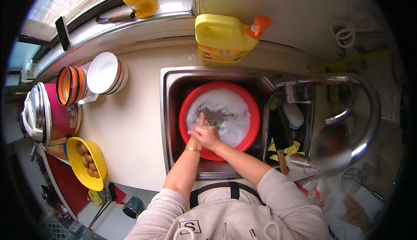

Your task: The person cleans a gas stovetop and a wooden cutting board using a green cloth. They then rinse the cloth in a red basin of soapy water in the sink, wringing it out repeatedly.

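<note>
My right hand [208, 136] lies across my left hand [201, 120], clasping it near the wrist. The right thumb points left, over the left wrist. A gold-coloured bracelet [193, 149] circles my left wrist. Part of my left hand is hidden under the right one, while a finger or thumb sticks up past it. Both hands are over the near left part of a red plastic basin [254, 109]. White suds [241, 126] cover much of the water in it, with a darker patch beyond my fingers. The basin sits in a stainless steel sink [165, 109].
A chrome faucet [374, 109] curves over the right side. Beside the basin, a smaller compartment holds a cleaver [280, 132] and a yellow cloth [294, 148]. Behind stands a yellow detergent jug [224, 38]. Stacked bowls [103, 72], a pink pot [62, 109] and a yellow basin [102, 165] stand left.
</note>
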A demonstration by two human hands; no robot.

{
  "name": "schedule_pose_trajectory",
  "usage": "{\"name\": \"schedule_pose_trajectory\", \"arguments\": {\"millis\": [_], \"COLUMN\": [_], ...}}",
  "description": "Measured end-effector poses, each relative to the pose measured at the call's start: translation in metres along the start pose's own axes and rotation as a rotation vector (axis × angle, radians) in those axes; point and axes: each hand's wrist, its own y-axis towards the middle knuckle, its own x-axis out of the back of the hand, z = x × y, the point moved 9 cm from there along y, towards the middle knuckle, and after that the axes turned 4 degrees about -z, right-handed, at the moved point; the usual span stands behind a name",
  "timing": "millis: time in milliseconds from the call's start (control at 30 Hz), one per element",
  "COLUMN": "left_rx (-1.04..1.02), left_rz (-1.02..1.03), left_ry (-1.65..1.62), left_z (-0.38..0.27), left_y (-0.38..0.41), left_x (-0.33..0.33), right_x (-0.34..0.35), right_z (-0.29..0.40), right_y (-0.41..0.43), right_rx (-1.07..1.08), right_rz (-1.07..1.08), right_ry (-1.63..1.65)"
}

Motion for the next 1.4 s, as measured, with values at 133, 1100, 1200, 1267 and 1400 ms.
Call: {"name": "schedule_pose_trajectory", "arguments": {"millis": [133, 1100, 1200, 1267, 1400], "left_rx": [0.167, -0.018, -0.215, -0.178, -0.085], "left_rz": [-0.426, -0.427, 0.173, 0.024, -0.421], "left_ry": [0.263, 0.377, -0.114, 0.074, 0.390], "left_z": [0.025, 0.020, 0.017, 0.018, 0.020], "left_y": [-0.038, -0.065, -0.043, -0.042, -0.080], "left_x": [-0.040, -0.075, -0.058, -0.040, -0.107], "right_x": [0.049, 0.075, 0.046, 0.057, 0.083], "right_z": [-0.065, -0.023, 0.026, -0.011, 0.000], "right_y": [0.021, -0.025, -0.037, -0.024, 0.004], "right_rx": [-0.464, -0.380, 0.123, -0.190, -0.255], "right_rz": [-0.139, -0.236, -0.402, -0.306, -0.303], "right_ry": [-0.300, -0.248, -0.237, -0.188, -0.094]}}
